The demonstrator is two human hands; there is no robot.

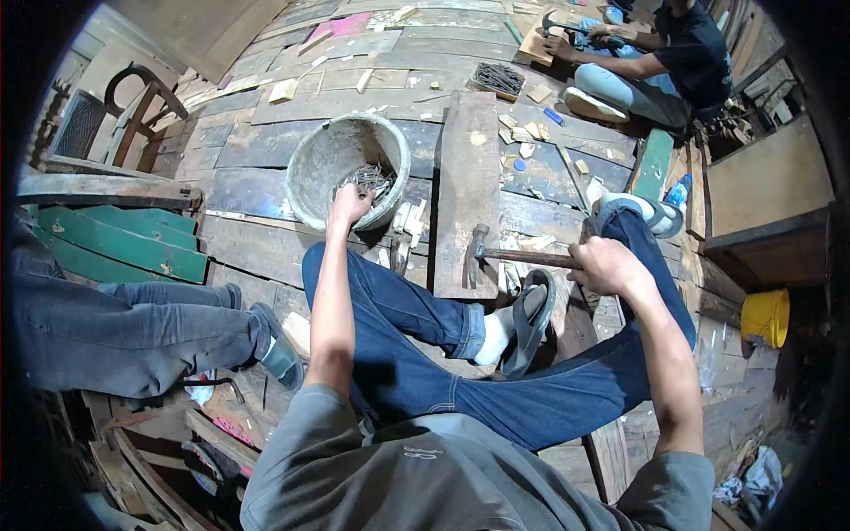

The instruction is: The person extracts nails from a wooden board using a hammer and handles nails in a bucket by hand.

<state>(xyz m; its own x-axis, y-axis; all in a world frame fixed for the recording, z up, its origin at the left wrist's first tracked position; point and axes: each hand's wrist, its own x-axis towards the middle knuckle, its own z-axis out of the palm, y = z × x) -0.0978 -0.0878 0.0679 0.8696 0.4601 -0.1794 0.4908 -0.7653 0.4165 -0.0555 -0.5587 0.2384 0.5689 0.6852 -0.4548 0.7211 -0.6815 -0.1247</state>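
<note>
My right hand (611, 264) grips the wooden handle of a claw hammer (531, 257). The hammer's metal head lies over the near end of a thick wooden plank (468, 192). My left hand (350, 204) reaches over the near rim of a worn grey bucket (312, 166), its fingers bent at the heap of nails (373, 178) inside. Whether a nail is between those fingers cannot be made out. Wood offcuts (524, 133) and a blue cap (518, 164) lie right of the plank.
A seated co-worker (690, 60) holds another hammer (564, 26) at far right. A tray of nails (497, 81) stands beyond the plank. Another person's legs (146, 332) extend in from the left, near green boards (126, 242). A yellow bucket (765, 318) is at right.
</note>
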